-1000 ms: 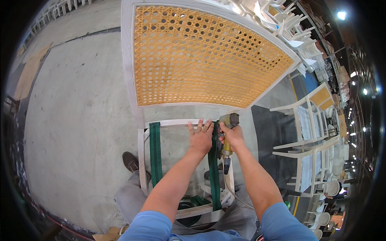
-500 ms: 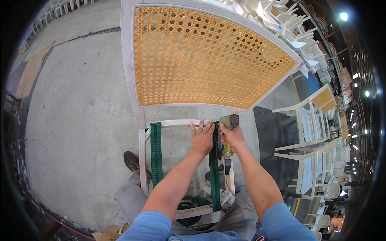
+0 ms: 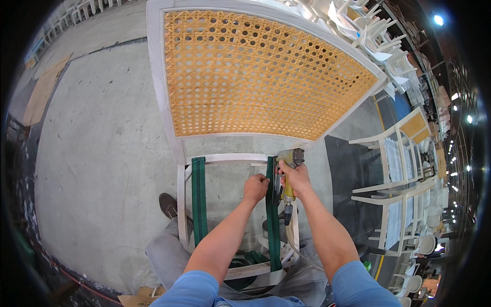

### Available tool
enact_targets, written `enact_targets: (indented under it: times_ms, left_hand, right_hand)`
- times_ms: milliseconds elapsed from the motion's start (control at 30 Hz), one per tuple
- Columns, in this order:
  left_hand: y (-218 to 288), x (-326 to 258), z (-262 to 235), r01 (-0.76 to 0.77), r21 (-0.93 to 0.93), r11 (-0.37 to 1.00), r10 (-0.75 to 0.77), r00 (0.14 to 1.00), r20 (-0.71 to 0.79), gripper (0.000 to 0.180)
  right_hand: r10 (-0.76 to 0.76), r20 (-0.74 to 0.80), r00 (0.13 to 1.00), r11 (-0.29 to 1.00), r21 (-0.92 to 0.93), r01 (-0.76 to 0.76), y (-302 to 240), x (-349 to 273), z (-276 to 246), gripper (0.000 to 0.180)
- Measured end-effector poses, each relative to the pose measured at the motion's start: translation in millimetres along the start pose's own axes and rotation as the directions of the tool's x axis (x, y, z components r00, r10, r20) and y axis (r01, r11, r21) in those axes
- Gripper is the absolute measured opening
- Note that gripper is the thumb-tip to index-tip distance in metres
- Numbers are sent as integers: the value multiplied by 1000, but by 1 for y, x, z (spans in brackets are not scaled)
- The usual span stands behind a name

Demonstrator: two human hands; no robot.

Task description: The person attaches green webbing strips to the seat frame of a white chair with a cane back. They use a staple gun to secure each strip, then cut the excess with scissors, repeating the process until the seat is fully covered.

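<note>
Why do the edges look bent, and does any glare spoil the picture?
Head view: the fisheye lens bows the cane chair back and darkens the corners; head view: an overhead lamp glares upper right, away from the pneumatic staple gun; head view: the far-right background looks dim.

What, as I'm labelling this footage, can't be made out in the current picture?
All in the head view:
- Underside of the yellow-and-dark handheld tool: hidden by its own body.
- Bare left hand's curled fingertips: partly hidden by the hand; any grip on the flat green woven strap is unclear.
- Thin pale hose's far end: hidden behind the right forearm.
- Brown cardboard: cut off by the lower edge.
</note>
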State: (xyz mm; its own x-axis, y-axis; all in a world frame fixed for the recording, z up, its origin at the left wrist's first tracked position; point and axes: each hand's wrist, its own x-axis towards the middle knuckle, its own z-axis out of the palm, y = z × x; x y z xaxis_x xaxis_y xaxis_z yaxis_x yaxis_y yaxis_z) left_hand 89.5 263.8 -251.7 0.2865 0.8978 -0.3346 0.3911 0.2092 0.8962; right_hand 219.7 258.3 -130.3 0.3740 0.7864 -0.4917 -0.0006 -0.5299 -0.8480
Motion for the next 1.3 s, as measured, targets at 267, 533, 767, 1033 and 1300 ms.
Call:
enact_targets:
  times_ms: [267, 533, 767, 1033, 1300]
  left_hand:
    - [-1, 2, 1, -20, 17, 1000, 20, 1000, 9, 25]
    - [4, 3, -1, 8, -51, 999, -8, 1000, -11, 24]
    - [11, -4, 14, 24, -23, 999, -24, 1000, -16, 28]
    - [11, -34, 22, 297, -267, 917, -271, 954, 130, 32]
    - [32, -173, 21, 678, -482, 555, -226, 680, 697, 26]
  right_hand:
    - [10, -8, 1000, 999, -46, -10, 1, -1, 5, 23]
    - [4, -22, 1000, 998, -55, -5, -3, -3, 8, 22]
    - [20, -49, 999, 995, -94, -25, -4, -1, -9, 22]
    - [-6, -39, 999, 994, -110, 2, -33, -18, 0, 27]
    - [-56, -47, 997, 995, -90, 51, -87, -184, -148, 31]
